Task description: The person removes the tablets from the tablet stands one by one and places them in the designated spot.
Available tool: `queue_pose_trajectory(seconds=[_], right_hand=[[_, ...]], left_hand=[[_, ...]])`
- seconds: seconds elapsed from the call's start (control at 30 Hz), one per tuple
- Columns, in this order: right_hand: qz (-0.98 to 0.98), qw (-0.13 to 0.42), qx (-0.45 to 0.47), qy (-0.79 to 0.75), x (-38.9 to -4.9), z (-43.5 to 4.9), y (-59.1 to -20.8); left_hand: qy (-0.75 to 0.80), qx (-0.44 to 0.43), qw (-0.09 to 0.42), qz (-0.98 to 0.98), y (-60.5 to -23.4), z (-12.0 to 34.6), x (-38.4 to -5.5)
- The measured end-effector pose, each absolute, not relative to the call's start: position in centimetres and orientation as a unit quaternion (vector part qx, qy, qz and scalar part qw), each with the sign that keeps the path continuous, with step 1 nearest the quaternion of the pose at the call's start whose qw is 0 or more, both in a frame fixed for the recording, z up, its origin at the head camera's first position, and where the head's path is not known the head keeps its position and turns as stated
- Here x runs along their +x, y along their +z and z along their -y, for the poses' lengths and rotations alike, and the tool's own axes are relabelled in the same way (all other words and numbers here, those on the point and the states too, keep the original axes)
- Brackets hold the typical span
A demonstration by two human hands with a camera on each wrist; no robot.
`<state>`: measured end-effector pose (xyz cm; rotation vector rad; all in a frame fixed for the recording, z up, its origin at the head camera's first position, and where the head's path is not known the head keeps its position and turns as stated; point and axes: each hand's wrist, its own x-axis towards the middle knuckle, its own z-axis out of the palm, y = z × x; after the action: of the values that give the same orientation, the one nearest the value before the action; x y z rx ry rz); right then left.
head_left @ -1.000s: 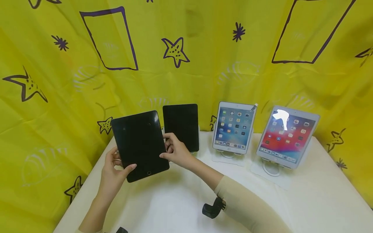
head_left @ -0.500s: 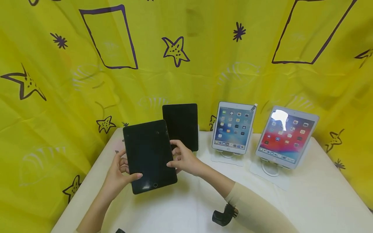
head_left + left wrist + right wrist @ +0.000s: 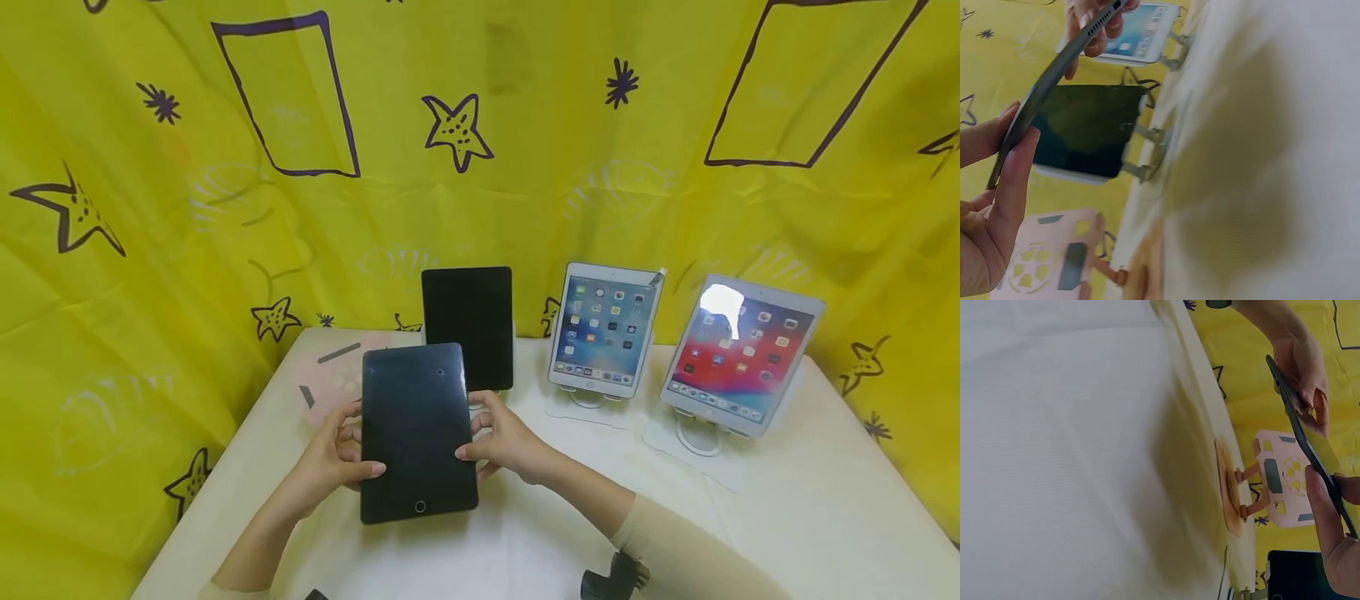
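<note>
Between both hands, above the table, a black tablet (image 3: 417, 429) is held nearly upright, its dark screen and round home button facing me. My left hand (image 3: 326, 467) pinches its left edge, thumb in front and fingers behind. The right hand (image 3: 506, 442) grips the opposite edge the same way. Both wrist views show the tablet (image 3: 1047, 78) edge-on, with thumb and fingers on either side. Behind it, partly covered, a pink stand (image 3: 318, 375) with cut-outs appears at the left; its folding legs and base (image 3: 1227, 487) show in the right wrist view.
Another black tablet (image 3: 468, 317) leans on a stand just behind the held one. Two white tablets, one with a blue screen (image 3: 603, 325) and one with a red screen (image 3: 738, 367), stand to the right. A yellow curtain (image 3: 525, 208) hangs behind the white table (image 3: 585, 500).
Both hands have brought the black tablet right and down, toward me, and turned it more upright. The pink stand, hidden behind it before, has come into sight.
</note>
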<state>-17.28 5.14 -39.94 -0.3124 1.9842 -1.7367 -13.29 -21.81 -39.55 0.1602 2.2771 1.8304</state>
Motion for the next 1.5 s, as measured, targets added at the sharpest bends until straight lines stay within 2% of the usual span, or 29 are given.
queue_pose_trajectory(seconds=[0.33, 0.97, 1.5], right_hand=[[-0.728, 0.265, -0.093, -0.626, -15.4, -6.5, -41.6], [-0.718, 0.303, -0.064, -0.623, -13.4, -6.5, -44.4], [-0.720, 0.284, -0.062, -0.630, -13.1, -2.6, -45.1]], left_hand=[[0.624, 0.081, 0.166, -0.759, -41.4, 20.6, -12.9], [0.625, 0.057, 0.245, -0.739, -44.6, 20.7, -11.5], [0.573, 0.039, 0.243, -0.782, -45.5, 24.0, -12.2]])
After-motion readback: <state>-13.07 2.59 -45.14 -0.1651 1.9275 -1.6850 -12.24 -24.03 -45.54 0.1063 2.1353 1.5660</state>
